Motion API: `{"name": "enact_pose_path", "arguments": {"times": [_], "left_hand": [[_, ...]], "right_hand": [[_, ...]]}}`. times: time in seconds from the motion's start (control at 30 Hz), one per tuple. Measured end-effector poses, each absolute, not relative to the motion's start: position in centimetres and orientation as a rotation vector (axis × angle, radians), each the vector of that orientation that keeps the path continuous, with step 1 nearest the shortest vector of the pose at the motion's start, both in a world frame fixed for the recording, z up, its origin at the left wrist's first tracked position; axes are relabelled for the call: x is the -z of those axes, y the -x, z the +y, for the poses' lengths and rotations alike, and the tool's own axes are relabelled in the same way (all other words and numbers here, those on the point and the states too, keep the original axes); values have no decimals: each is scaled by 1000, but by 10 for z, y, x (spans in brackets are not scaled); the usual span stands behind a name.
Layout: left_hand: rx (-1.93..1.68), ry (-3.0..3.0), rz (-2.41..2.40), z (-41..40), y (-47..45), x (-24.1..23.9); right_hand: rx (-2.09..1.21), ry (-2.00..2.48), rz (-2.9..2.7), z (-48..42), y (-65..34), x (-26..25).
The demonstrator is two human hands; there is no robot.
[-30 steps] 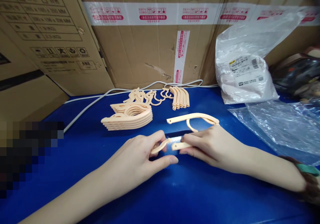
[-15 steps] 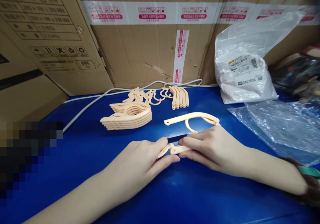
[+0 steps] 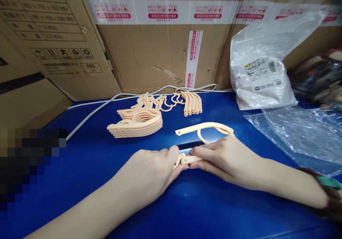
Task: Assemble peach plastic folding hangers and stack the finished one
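A small cream plastic piece (image 3: pixel 176 162) with a hole and a curved end is pinched in my left hand (image 3: pixel 156 169); most of it is hidden. My right hand (image 3: pixel 221 160) grips a cream plastic hanger arm (image 3: pixel 190 159), its holed end meeting that small piece between my fingertips. A second cream arm with a curved loop, part of a folding hanger (image 3: pixel 203 126), extends leftward above my right hand. Whether it joins the gripped arm is hidden behind the hand.
A stack of folded hangers (image 3: pixel 136 130) stands at the left middle. Behind it lie loose hook pieces (image 3: pixel 149 101) and a row of hanger arms (image 3: pixel 192 103). A white cable (image 3: pixel 98 109) runs along the cartons (image 3: pixel 160 53). At right are a labelled plastic bag (image 3: pixel 263 78) and clear film (image 3: pixel 294 135).
My left fingers have curled further over the small piece, covering more of it and showing its hole. My right hand has shifted very slightly left.
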State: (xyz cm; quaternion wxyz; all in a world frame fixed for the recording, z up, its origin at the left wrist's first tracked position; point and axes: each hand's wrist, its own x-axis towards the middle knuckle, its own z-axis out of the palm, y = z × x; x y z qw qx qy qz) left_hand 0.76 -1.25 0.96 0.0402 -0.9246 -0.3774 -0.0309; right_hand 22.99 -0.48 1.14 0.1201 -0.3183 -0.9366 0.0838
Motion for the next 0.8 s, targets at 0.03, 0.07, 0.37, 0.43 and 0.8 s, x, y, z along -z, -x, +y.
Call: {"name": "enact_pose_path", "arguments": {"times": [0.03,0.07,0.37,0.43,0.8], "left_hand": [[144,2810,-1102,-13,-7,-9],[194,2787,-1049,-13,-6,-8],[320,2863,-958,-9,-6,-6],[301,2900,-977,-8,-6,-5],[308,2571,-770,-8,-5,0]], "right_hand": [[-251,932,-2738,-5,-230,-11],[-263,938,-2741,-4,-229,-11],[-389,1024,-2746,-4,-229,-13],[-385,1014,-2743,-4,-229,-12],[-492,1111,-2757,-5,-229,-15]]}}
